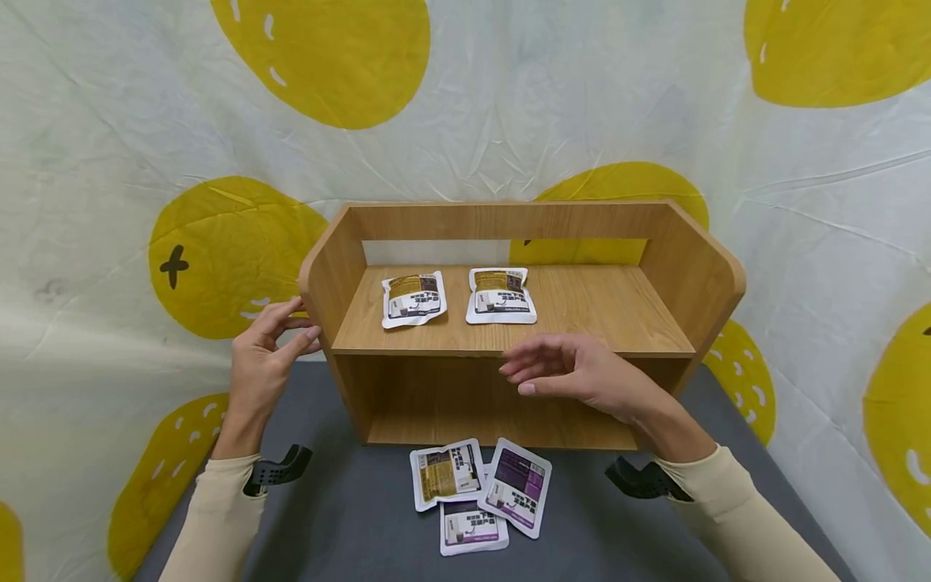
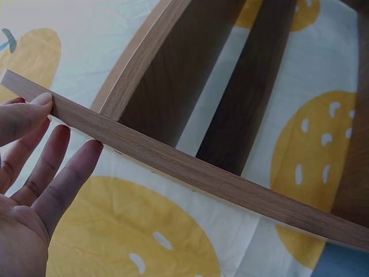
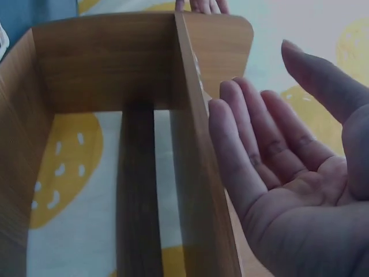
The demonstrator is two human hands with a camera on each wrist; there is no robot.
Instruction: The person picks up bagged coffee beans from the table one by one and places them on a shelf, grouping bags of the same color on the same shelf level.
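"What's closest to the person?"

"Three packets on the grey table (image 1: 349, 525): a purple packet (image 1: 473, 529) nearest, partly covered by a gold packet (image 1: 445, 475) on the left and a second purple packet (image 1: 518, 489) on the right."

"Does either hand have them?"

"No, both hands are beyond them. The right hand (image 1: 582, 378) is in front of the wooden shelf (image 1: 509, 220), thumb apart from loosely bent fingers, palm bare in the right wrist view. The fingertips are right by the upper board's front edge; I can't tell whether they touch it."

"And the left hand (image 1: 263, 368)?"

"At the shelf's left side panel. Its thumb lies on the panel's front edge and fingertips meet the outer face, so it pinches the wood lightly."

"Anything on the shelf?"

"Two packets lie on the upper board, farther back than the right hand's fingers: a left shelf packet (image 1: 414, 299), and a right shelf packet (image 1: 502, 297) just behind and a little left of those fingers. They lie side by side, apart, with gold-and-black labels."

"Behind that?"

"A pale cloth (image 1: 567, 97) printed with big yellow shapes (image 1: 233, 259)."
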